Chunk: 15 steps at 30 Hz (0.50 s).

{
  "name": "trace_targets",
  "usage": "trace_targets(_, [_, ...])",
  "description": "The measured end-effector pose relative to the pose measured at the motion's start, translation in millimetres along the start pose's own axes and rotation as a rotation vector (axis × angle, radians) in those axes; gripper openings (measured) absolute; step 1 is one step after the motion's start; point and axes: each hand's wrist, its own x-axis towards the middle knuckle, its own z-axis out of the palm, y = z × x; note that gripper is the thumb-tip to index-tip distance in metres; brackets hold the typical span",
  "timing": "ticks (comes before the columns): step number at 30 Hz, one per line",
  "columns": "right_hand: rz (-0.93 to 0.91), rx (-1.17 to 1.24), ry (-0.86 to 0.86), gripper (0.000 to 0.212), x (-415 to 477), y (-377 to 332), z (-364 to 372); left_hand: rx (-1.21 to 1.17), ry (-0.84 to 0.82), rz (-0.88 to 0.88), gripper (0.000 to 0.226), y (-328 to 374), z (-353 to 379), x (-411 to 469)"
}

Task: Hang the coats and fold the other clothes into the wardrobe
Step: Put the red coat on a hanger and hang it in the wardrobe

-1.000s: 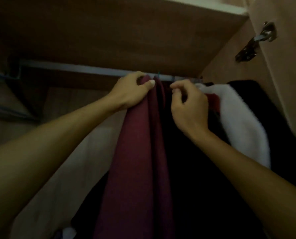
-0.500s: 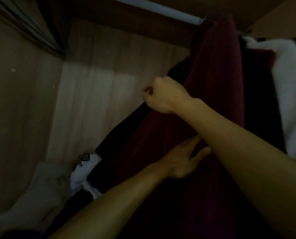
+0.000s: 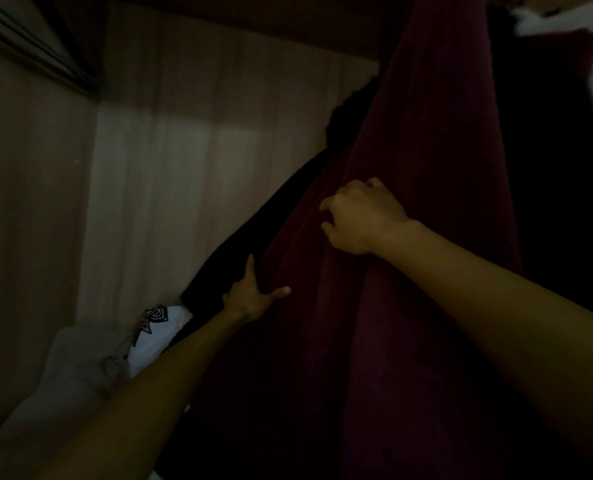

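Wardrobe (image 3: 184,168) | maroon coat (image 3: 426,150) | left hand (image 3: 250,301) grips edge | right hand (image 3: 361,218) on front

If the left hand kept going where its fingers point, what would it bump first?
Probably the black garment behind the maroon coat, whose edge the left hand holds. It is dark, so depth is unsure.
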Motion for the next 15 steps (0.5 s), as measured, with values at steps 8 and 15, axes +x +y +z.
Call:
trace_targets(8, [-0.017,-0.079,0.021,0.04,10,20,23,0.208,0.289,0.104,0.021,59,12,41])
trace_targets(15, [-0.076,-0.138,0.141,0.042,22,20,53,0.285,0.586,0.084,0.038,42,9,121])
